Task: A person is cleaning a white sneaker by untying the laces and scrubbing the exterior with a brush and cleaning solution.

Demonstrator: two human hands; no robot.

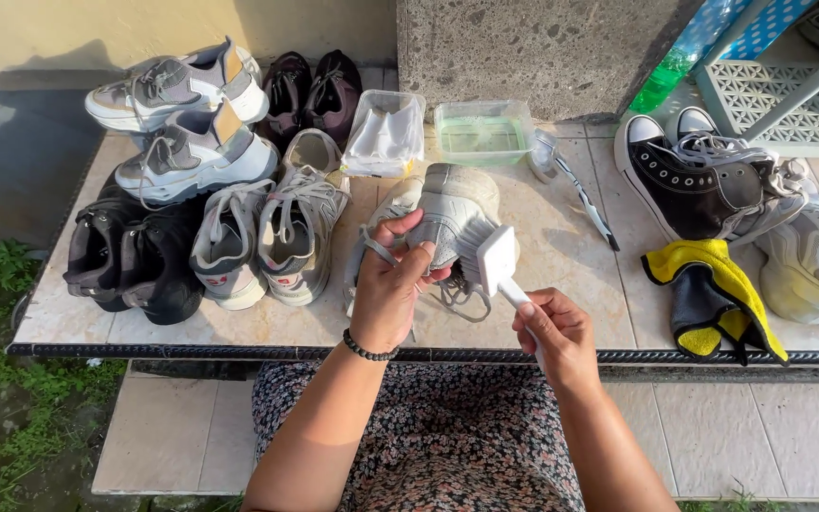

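— What is on the tiled surface (571,256) in the sun?

— A grey sneaker (452,213) in the middle — the left hand (389,289) grips it. The right hand (554,332) holds a white brush (498,263) against it. Around: pairs of shoes (229,204), two plastic containers (433,133), a yellow cloth (713,299).

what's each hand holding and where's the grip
Left hand holds the grey sneaker by its side; right hand holds the white brush by its handle.
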